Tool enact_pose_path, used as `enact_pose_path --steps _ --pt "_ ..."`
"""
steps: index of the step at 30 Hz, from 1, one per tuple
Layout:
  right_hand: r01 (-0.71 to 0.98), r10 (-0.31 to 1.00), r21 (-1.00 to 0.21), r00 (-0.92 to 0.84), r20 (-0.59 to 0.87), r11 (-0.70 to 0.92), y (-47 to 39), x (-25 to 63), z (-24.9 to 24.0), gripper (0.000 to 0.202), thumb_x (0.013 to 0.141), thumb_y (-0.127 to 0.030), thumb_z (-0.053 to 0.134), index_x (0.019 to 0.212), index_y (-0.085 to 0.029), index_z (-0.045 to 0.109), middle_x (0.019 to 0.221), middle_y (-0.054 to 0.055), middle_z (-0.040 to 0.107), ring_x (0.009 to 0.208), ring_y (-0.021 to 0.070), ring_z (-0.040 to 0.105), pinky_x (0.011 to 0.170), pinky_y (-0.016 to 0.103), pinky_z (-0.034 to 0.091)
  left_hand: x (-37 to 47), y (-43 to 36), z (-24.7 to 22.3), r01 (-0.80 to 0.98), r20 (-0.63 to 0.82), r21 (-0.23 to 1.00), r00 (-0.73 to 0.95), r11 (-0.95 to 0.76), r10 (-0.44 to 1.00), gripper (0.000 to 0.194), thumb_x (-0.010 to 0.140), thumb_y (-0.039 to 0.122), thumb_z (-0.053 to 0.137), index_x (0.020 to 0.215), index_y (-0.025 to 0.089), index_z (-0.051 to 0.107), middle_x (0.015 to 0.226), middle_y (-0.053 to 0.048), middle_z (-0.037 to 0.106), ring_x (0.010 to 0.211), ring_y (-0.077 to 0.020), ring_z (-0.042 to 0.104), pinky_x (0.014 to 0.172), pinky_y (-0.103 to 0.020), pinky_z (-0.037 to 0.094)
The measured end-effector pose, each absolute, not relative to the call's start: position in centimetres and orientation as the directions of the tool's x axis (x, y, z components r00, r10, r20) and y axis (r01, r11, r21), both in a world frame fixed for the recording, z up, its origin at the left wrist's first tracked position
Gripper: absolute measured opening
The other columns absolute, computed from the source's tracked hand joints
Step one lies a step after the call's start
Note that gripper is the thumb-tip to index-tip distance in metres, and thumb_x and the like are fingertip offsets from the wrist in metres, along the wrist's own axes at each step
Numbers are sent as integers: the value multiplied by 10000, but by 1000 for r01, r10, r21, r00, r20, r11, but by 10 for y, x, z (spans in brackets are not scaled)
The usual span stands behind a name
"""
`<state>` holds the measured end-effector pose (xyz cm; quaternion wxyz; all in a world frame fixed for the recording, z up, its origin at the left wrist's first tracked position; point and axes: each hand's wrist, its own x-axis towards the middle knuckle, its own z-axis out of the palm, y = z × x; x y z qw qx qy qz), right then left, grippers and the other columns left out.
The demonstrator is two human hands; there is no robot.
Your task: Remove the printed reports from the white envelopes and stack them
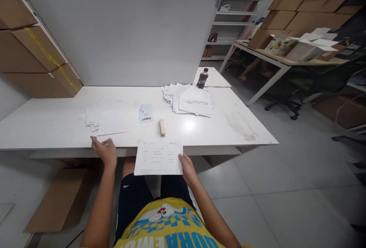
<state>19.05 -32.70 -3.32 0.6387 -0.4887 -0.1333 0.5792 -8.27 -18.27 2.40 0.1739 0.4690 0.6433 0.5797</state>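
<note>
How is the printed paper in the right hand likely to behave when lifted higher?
The printed paper looks thin, so it is probably light and rather floppy. Because the right hand grips it at one side, the opposite side may sag. Its broad, flat face might also flutter if moved quickly.

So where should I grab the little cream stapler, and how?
Probably pinch the stapler at its middle, from above, across its two long sides. It's narrow and lies with one short end facing the near edge of the tabletop, and nothing tall stands close on either side.
</note>
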Motion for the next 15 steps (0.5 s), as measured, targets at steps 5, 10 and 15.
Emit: enact_pose_path --steps 5,10,15 --pt "-623 871 -772 303 -388 -127 -327 191 -22 466 680 -513 729 1010 -188 679 1034 107 723 1011 313 651 842 421 520 -51 -264 -35 349 220 920 -93 -175 971 437 814 447 564 1172 198 595 1173 -123 628 1026 -253 615 874 -389 510" --pt "-489 915 -862 274 -297 -134 -322 203 -2 491 631 -445 772 1043 -198 676 997 90 732 933 311 669 826 420 510 -32 -298 -54 63 -134 990 77 130 988 533 717 592 633 1054 180 662 943 -98 720 839 -255 670 690 -349 541" --pt "-333 896 -923 325 -304 -193 -318 226 0 472 689 -474 676 1054 -177 646 1028 97 718 939 291 661 810 382 512 -22 -280 -28 86 -242 969 167 231 956 547 681 663 622 713 120 681 517 -32 597 464 -153 523 462 -271 424"
